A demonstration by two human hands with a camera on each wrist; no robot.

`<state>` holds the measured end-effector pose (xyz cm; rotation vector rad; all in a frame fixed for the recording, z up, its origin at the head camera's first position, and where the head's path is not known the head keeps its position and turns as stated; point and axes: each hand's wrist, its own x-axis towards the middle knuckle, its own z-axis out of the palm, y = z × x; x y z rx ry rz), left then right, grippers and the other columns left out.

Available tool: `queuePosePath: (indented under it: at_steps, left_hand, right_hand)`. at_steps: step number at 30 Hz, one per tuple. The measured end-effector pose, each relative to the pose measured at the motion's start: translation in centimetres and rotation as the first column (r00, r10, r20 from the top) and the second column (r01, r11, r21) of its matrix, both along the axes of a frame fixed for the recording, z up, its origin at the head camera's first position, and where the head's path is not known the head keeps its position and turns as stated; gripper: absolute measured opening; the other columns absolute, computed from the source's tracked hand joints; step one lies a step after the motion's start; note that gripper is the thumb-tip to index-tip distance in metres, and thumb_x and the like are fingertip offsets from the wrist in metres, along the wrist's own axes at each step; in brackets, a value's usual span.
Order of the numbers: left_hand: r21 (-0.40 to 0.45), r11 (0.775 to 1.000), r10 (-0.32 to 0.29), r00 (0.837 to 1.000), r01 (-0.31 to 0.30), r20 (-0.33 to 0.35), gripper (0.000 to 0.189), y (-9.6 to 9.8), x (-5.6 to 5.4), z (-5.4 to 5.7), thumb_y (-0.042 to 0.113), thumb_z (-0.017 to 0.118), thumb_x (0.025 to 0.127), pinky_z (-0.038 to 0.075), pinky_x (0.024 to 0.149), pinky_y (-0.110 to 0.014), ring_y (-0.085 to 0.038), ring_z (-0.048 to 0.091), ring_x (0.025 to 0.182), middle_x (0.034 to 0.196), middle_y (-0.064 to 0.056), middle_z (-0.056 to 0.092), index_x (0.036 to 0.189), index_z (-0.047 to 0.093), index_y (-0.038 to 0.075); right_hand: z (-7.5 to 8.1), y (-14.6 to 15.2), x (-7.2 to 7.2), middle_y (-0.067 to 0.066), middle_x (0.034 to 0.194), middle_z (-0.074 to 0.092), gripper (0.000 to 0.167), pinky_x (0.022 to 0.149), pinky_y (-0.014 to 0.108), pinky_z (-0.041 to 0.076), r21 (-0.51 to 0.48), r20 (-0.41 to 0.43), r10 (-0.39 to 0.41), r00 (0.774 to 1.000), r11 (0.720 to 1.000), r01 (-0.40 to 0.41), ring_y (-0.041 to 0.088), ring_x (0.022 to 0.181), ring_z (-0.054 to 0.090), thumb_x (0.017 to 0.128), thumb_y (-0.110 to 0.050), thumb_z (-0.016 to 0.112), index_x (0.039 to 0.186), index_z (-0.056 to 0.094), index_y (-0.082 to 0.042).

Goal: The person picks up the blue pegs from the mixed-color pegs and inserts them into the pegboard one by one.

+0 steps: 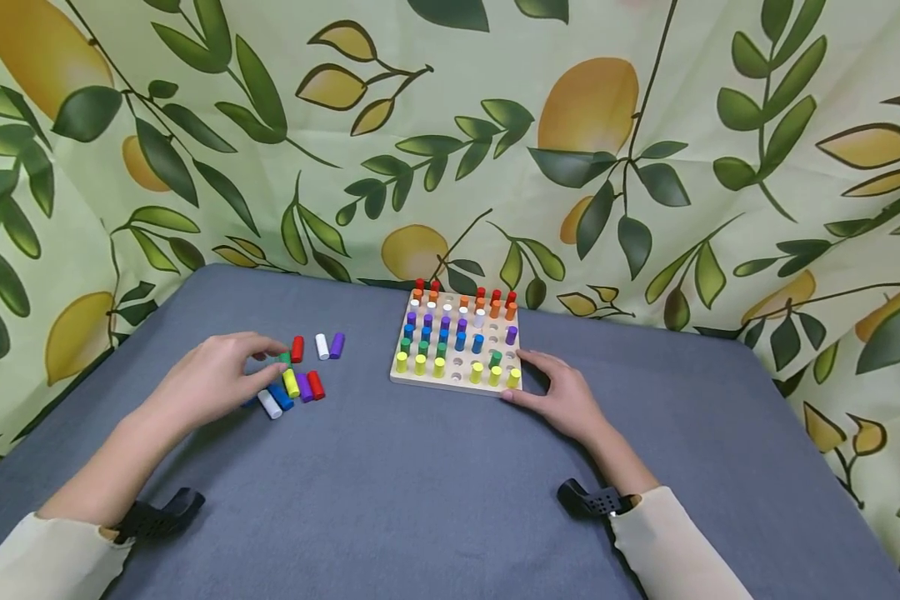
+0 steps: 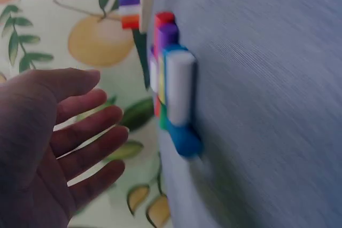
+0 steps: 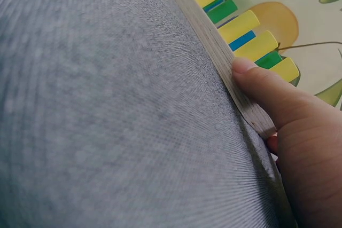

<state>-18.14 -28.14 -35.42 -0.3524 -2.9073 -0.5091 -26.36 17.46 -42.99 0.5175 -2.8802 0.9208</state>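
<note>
My left hand (image 1: 213, 375) hovers at the left over a loose group of coloured pegs, thumb and fingers apart around a green peg (image 1: 285, 358). In the left wrist view its fingers are spread with nothing between them, beside a white peg (image 2: 181, 86) and a blue peg (image 2: 186, 141). A wooden pegboard (image 1: 450, 382) stands at the middle, with rows of red, orange, white, purple, blue, green and yellow pegs and some bare holes. My right hand (image 1: 566, 400) holds its near right corner, the thumb on the front edge and fingers along the right side.
Near the group lie a red peg (image 1: 297, 348), a white peg (image 1: 322, 347) and a purple peg (image 1: 337, 345). Grey cloth (image 1: 390, 500) covers the table. A leaf-and-fruit patterned curtain (image 1: 450, 125) hangs behind it. Black straps sit on both wrists.
</note>
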Motion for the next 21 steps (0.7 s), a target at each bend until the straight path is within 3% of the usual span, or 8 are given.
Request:
queuePosePath:
  at_steps: [7, 12, 16, 21]
  left_hand:
    - [-0.002, 1.0, -0.022, 0.999, 0.022, 0.042, 0.032, -2.9, 1.2, -1.3, 0.016, 0.075, 0.088, 0.051, 0.071, -0.035, -0.018, 0.064, 0.088, 0.107, -0.009, 0.075, 0.118, 0.073, 0.007]
    - [0.0, 1.0, -0.03, 0.997, 0.031, 0.071, 0.034, -4.0, 1.4, -2.0, 0.02, 0.079, 0.086, 0.043, 0.063, -0.024, -0.006, 0.056, 0.077, 0.1, -0.003, 0.074, 0.116, 0.074, 0.007]
    - [0.008, 1.0, -0.029, 0.995, 0.029, 0.094, 0.034, -4.2, 1.2, -2.8, 0.021, 0.078, 0.088, 0.039, 0.059, -0.022, -0.002, 0.05, 0.071, 0.098, -0.002, 0.073, 0.117, 0.073, 0.005]
    - [-0.001, 1.0, -0.028, 0.996, 0.028, 0.09, 0.032, -4.1, 0.9, -3.0, 0.019, 0.076, 0.09, 0.037, 0.058, -0.023, -0.005, 0.049, 0.071, 0.096, -0.003, 0.072, 0.118, 0.073, 0.004]
  right_hand:
    - [0.1, -0.1, 0.1, 0.019, 0.15, 0.053, 0.078, 0.117, 0.06, 0.035, 0.0, 0.004, -0.001, 1.0, 1.0, 0.001, 0.039, 0.142, 0.047, 0.082, -0.053, 0.079, 0.146, 0.055, -0.014]
    - [0.0, -0.1, 0.1, 0.017, 0.15, 0.054, 0.079, 0.116, 0.06, 0.035, 0.0, 0.007, -0.005, 1.0, 1.0, 0.005, 0.039, 0.142, 0.047, 0.082, -0.054, 0.079, 0.146, 0.055, -0.014]
    - [-0.2, 0.0, 0.1, 0.017, 0.15, 0.054, 0.079, 0.116, 0.06, 0.036, 0.005, 0.002, -0.007, 1.0, 1.0, 0.007, 0.039, 0.142, 0.047, 0.082, -0.055, 0.079, 0.146, 0.055, -0.015]
    - [-0.2, 0.0, 0.1, 0.019, 0.15, 0.053, 0.079, 0.116, 0.061, 0.035, 0.005, -0.005, -0.002, 1.0, 1.0, 0.002, 0.04, 0.142, 0.047, 0.082, -0.054, 0.079, 0.146, 0.055, -0.015]
